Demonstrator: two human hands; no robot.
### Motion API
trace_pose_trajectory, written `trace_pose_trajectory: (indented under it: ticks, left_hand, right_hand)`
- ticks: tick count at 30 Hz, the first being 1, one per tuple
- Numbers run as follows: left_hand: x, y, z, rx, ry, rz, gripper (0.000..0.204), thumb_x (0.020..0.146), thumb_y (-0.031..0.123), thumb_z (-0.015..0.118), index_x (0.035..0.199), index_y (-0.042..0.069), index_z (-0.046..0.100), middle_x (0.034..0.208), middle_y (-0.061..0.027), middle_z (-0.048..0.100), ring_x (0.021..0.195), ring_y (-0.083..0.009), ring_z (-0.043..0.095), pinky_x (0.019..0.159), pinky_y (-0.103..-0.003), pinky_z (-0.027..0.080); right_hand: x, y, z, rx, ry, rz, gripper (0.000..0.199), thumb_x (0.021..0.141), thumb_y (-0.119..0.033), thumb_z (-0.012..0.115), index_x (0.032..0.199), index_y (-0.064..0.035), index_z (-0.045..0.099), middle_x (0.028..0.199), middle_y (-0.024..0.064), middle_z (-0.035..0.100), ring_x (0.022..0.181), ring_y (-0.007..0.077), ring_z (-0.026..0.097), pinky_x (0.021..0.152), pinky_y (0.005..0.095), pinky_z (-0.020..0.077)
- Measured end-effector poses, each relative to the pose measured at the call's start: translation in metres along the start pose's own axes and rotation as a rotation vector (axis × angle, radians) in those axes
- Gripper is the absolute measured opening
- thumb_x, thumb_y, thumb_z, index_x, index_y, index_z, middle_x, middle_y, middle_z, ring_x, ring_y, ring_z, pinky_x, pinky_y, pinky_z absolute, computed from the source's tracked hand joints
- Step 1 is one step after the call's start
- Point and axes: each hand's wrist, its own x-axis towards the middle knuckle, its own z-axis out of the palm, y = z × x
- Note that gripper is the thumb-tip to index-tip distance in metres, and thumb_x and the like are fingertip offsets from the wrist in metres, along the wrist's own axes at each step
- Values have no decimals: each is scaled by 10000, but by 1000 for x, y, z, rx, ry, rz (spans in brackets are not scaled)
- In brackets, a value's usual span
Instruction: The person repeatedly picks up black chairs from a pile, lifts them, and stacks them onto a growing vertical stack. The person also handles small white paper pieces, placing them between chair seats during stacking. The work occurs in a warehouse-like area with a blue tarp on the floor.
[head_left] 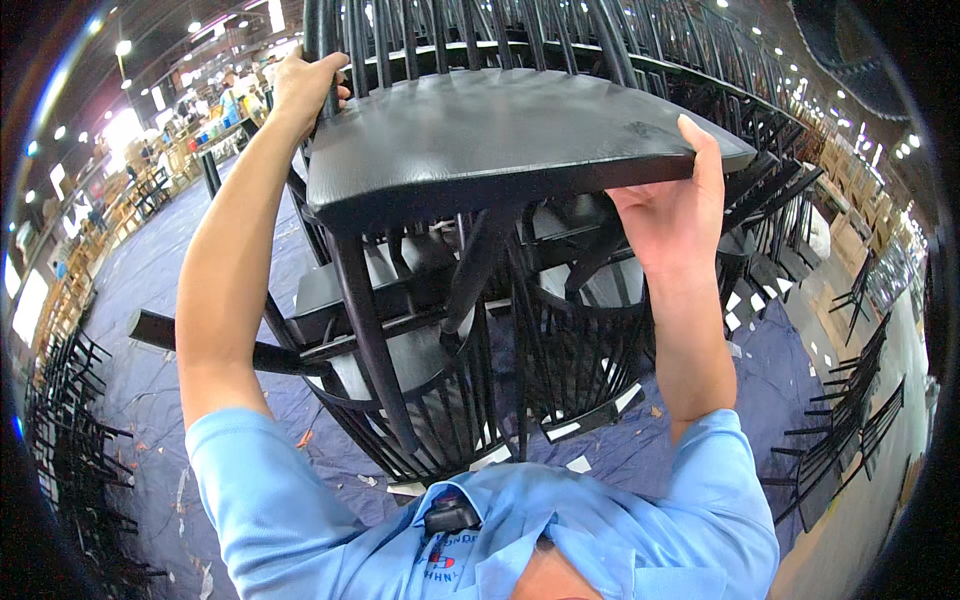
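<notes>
Head view: I hold a black chair [500, 135] raised at head height, seat level, above a stack of black chairs [470, 340]. My left hand [305, 90] is clenched around a back spindle at the seat's rear corner. My right hand [675, 215] grasps the seat's front edge, thumb on top, fingers hidden under it. The chair's legs [365, 330] hang down among the stacked frames. More chairs [700, 60] stand in rows behind; a blue tarp [150, 290] covers the floor.

Judgement: to do this well, keep the seat level, keep both grips firm, and guide the legs clear of the rungs below so the paint isn't scraped.
</notes>
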Motion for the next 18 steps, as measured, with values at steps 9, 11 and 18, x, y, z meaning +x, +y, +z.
trace_pose_trajectory:
  ticks: [9, 11, 18]
  left_hand:
    - [-3, 1, 2, 18, -26, 5, 343, 849, 144, 720, 1090, -30, 551, 763, -101, 620, 563, -169, 652, 464, -308, 563]
    - [-6, 6, 5, 13, -24, -6, 308, 869, 143, 718, 1067, -9, 536, 760, -88, 606, 550, -168, 637, 455, -304, 544]
    - [-6, 6, 6, 66, -12, 14, 340, 846, 148, 729, 1070, -42, 558, 773, -104, 626, 578, -173, 663, 481, -303, 571]
  right_hand:
    - [-10, -4, 0, 56, 61, 15, 382, 918, -334, 640, 1158, -36, 644, 1146, 102, 696, 1078, 263, 648, 975, 438, 483]
    - [-10, -5, 0, 61, 63, 16, 377, 915, -327, 643, 1153, -34, 645, 1135, 101, 696, 1066, 260, 649, 965, 434, 487]
    - [-9, -10, -11, 68, 3, 33, 371, 899, -309, 654, 1148, -34, 649, 1137, 94, 698, 1060, 253, 648, 953, 417, 489]
